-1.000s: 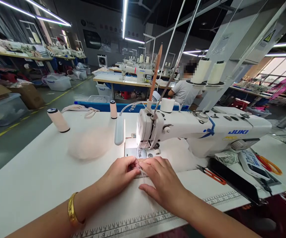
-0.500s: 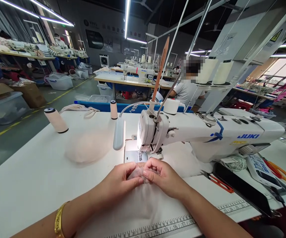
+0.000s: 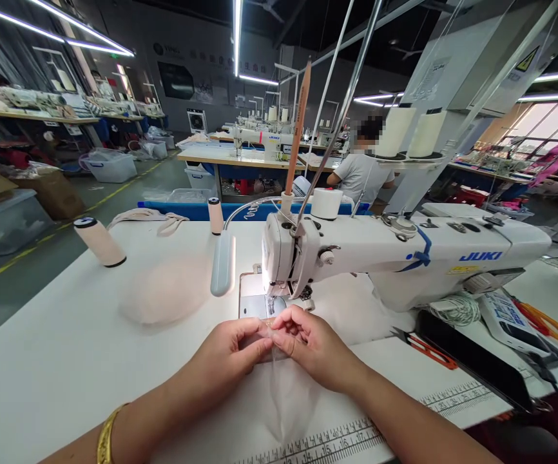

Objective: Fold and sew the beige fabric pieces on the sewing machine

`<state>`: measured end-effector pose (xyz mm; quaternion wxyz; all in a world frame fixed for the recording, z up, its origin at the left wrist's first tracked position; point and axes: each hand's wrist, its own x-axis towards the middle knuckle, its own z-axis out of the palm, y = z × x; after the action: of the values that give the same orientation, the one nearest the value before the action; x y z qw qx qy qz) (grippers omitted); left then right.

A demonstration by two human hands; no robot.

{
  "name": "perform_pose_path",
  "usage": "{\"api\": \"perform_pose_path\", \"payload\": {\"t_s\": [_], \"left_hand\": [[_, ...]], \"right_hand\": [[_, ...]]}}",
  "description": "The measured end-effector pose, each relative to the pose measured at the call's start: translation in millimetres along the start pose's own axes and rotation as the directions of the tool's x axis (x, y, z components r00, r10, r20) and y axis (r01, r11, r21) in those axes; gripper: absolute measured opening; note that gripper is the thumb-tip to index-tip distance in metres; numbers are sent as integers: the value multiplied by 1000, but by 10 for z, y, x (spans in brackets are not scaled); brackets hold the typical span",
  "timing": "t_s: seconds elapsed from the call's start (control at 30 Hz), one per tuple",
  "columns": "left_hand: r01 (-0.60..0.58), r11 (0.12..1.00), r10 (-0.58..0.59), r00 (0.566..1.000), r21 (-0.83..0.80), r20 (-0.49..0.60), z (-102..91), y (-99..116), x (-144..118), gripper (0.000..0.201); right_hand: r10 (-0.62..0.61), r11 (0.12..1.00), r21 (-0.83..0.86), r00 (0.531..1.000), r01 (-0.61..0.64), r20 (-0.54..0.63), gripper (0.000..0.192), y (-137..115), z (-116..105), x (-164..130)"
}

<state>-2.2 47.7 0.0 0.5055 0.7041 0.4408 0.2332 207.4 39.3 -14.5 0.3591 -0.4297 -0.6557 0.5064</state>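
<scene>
- Since a second ago, both hands have lifted off flat pressing and now pinch together; the right hand (image 3: 315,345) has curled in.
- White table (image 3: 66,361) carries a printed ruler strip (image 3: 337,439) along its near edge, in a workshop with ceiling strip lights and more sewing stations behind.
- "JUKI" reads in blue on the machine (image 3: 404,258); ruler numbers show.
- Sheer fabric (image 3: 283,393), pale and see-through, hangs from the fingertips onto the table just before the needle.
- Left hand (image 3: 230,354) and right hand each grip its top edge between thumb and forefinger.
</scene>
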Motion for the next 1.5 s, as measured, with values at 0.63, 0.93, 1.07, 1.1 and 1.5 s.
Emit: {"api": "perform_pose_path", "payload": {"t_s": [0.63,0.93,1.07,1.1,1.5], "left_hand": [[11,992,-35,983,-129,-179,131,-83,48,30],[-31,994,11,982,-107,-188,117,-60,50,29],[0,991,-25,983,-134,-184,129,-80,60,28],[8,991,-33,983,-137,-182,131,-82,62,28],[22,991,-39,991,-133,-127,107,-56,52,27]], "right_hand": [[-159,974,-183,977,132,-142,14,35,99,-38],[-108,990,-102,987,97,-117,14,22,79,-38],[-58,996,-69,993,50,-107,9,-7,89,-34],[-52,996,-73,993,45,-107,9,-12,93,-35],[-106,980,-185,981,75,-165,10,8,108,-44]]}}
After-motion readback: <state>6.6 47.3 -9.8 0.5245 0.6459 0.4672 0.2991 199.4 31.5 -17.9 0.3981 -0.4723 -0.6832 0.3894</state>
